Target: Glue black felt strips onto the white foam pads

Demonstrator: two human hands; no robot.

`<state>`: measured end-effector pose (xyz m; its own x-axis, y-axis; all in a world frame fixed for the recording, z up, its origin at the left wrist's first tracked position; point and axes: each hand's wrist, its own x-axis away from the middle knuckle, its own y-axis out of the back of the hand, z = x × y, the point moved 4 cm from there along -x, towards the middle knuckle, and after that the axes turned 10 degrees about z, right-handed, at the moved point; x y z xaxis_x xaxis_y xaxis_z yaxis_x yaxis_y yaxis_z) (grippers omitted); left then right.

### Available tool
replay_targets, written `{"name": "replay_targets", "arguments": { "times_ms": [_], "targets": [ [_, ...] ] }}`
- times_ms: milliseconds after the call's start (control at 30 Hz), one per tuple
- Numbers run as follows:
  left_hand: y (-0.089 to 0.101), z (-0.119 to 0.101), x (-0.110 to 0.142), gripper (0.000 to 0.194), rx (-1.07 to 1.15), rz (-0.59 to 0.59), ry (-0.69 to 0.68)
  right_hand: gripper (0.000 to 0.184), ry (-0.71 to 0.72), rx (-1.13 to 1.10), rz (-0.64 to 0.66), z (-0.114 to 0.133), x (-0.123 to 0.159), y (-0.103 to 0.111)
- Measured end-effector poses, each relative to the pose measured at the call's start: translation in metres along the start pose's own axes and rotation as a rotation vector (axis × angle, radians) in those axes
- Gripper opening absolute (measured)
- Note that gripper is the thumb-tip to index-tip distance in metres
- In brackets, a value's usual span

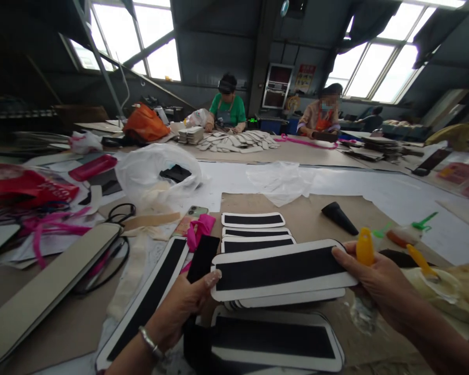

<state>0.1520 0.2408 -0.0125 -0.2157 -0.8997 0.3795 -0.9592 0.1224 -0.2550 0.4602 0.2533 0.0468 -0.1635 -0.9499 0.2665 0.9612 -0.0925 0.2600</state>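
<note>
Both my hands hold a long white strip with a black centre panel [281,271] level above the table. My left hand [187,304] pinches its left end, thumb on top, and also seems to hold a black strip [203,258] beneath. My right hand [375,281] grips the right end and holds a small bottle with a yellow cap [365,250]. More strips of the same kind lie stacked under it [275,338] and in a row beyond [254,232]. Another long one [148,302] lies to the left.
Brown cardboard [308,213] covers the table. Scissors [121,212], a phone [191,219], pink ribbon [199,229], a plastic bag [156,174], a black cone [338,217] and glue bottles [408,234] lie around. Two people [227,107] [322,117] work at the far side.
</note>
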Motion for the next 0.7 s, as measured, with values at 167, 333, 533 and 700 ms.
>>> {"name": "replay_targets", "arguments": {
  "times_ms": [167, 333, 533, 700],
  "targets": [
    [-0.001, -0.007, 0.024, 0.036, 0.144, -0.004, 0.028, 0.044, 0.037, 0.082, 0.062, -0.008, 0.005, -0.016],
    [-0.003, -0.005, 0.045, 0.032, 0.138, -0.09, 0.032, 0.051, -0.036, 0.182, 0.178, -0.029, 0.015, -0.03],
    [-0.001, 0.012, 0.06, 0.034, 0.18, -0.228, 0.086, 0.041, -0.066, 0.206, 0.139, -0.045, 0.034, -0.036],
    [0.003, 0.032, 0.066, 0.042, 0.165, -0.272, 0.188, 0.033, 0.002, 0.124, 0.103, -0.062, 0.045, -0.035]
  ]
}}
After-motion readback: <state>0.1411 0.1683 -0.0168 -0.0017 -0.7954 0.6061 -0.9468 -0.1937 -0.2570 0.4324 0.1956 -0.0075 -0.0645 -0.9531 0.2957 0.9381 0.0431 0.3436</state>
